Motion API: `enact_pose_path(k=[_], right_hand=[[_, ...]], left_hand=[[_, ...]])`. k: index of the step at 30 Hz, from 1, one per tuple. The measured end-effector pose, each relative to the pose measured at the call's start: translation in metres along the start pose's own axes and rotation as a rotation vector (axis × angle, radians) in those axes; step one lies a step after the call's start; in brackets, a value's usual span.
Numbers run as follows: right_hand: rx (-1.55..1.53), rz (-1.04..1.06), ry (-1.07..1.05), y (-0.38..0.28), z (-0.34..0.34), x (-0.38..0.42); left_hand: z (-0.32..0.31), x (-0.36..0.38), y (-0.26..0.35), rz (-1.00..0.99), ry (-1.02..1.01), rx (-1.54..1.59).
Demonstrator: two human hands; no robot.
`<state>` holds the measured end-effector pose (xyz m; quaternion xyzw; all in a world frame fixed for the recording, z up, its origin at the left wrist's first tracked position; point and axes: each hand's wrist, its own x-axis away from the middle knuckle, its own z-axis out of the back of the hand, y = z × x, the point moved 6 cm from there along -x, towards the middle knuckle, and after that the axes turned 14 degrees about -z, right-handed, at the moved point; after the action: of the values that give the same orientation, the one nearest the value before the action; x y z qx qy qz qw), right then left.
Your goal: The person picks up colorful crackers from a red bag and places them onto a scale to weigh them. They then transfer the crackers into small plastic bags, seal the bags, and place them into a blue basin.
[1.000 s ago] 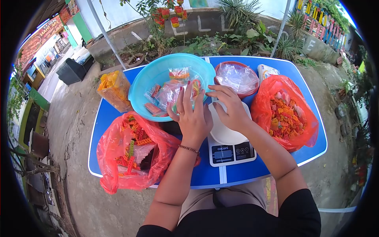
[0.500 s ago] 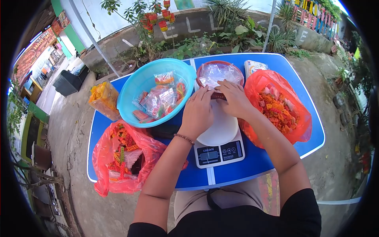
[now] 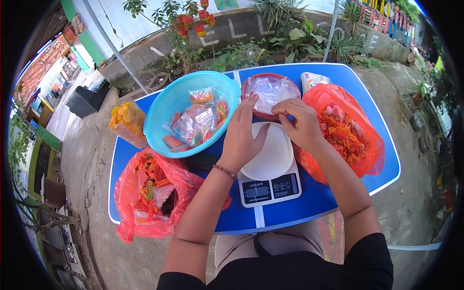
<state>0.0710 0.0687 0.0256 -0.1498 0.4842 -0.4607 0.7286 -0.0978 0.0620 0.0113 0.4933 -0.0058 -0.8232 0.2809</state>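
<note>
Head view: clear plastic bags lie in the red basket, upper centre of the frame. The hands, together before the basket half a second ago, are now parted above the white scale, mid-frame. Left hand: open, fingers extended. Right hand: fingers curled near the basket rim; whether it grips anything cannot be told.

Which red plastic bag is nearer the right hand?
The red plastic bag right of the kitchen scale; the other red bag is on the scale's left.
</note>
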Motion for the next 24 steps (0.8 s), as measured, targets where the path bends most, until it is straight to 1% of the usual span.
enact_pose_path(k=[3, 4, 7, 9, 12, 13, 16, 19, 22, 24], right_hand=[[-0.074, 0.073, -0.044, -0.017, 0.008, 0.01], [-0.097, 0.039, -0.044, -0.02, 0.01, 0.014], [-0.142, -0.039, -0.044, -0.027, 0.014, 0.027], [-0.133, -0.062, -0.039, -0.028, 0.014, 0.035], [-0.098, 0.056, 0.02, -0.036, 0.012, 0.045], [-0.102, 0.052, 0.006, -0.035, 0.01, 0.048], [-0.113, 0.056, -0.026, -0.033, 0.006, 0.059], [-0.118, 0.105, -0.05, -0.035, 0.004, 0.066], [-0.119, 0.152, -0.112, -0.043, 0.006, 0.07], [-0.12, 0.15, -0.152, -0.046, 0.004, 0.074]], left_hand=[[0.006, 0.002, 0.009, 0.072, -0.053, 0.105], [0.007, 0.002, 0.013, 0.046, -0.049, 0.131], [0.005, 0.014, 0.014, 0.34, -0.038, 0.553], [-0.001, 0.029, 0.011, 0.431, 0.004, 0.625], [-0.006, 0.046, 0.011, 0.575, 0.077, 0.774], [-0.008, 0.051, 0.011, 0.624, 0.104, 0.831], [-0.005, 0.06, 0.012, 0.612, 0.127, 0.79], [0.003, 0.064, 0.015, 0.529, 0.067, 0.581], [0.018, 0.05, 0.036, 0.069, 0.033, 0.161], [0.021, 0.049, 0.047, -0.115, 0.033, -0.027]])
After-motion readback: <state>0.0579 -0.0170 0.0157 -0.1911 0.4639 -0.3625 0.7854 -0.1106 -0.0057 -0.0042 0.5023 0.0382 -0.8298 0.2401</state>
